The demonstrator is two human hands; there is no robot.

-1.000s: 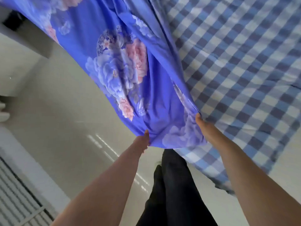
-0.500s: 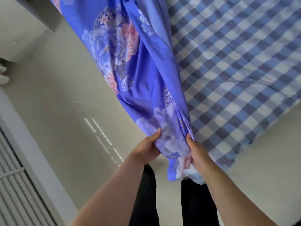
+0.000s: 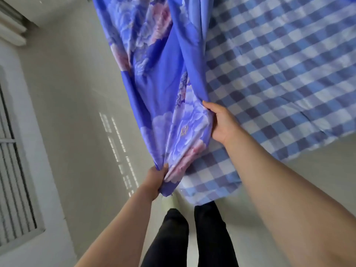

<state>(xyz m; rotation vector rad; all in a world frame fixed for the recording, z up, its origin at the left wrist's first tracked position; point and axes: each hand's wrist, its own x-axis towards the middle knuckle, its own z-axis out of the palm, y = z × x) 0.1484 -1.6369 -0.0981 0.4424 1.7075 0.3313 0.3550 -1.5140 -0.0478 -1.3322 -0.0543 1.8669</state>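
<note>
Hanging in long folds along the left edge of the checked sheet (image 3: 279,74), the blue floral cloth (image 3: 163,83) runs from the top of the view down to its gathered lower end, which lies over the near left corner of that checked sheet. The left hand (image 3: 156,182) grips this bunched end, fingers and thumb curled tight round the folds, just off the checked sheet's near corner on the floor side. The right hand (image 3: 221,124) holds the cloth's right edge higher up, thumb laid along the printed face and fingers closed on the fabric, their tips hidden behind it. This hand is over the checked sheet, though whether it touches it cannot be told. Between the two hands the cloth is drawn into narrow pleats, with pink and pale flowers showing. Both forearms are bare. The checked sheet, in blue and white squares, is spread out with soft wrinkles. Below its near corner stand the person's legs in black trousers (image 3: 192,237). Left of the checked sheet, beyond the cloth, lies the pale glossy floor (image 3: 77,112) with streaks of reflected light, and farther left again a white barred panel (image 3: 15,180).
</note>
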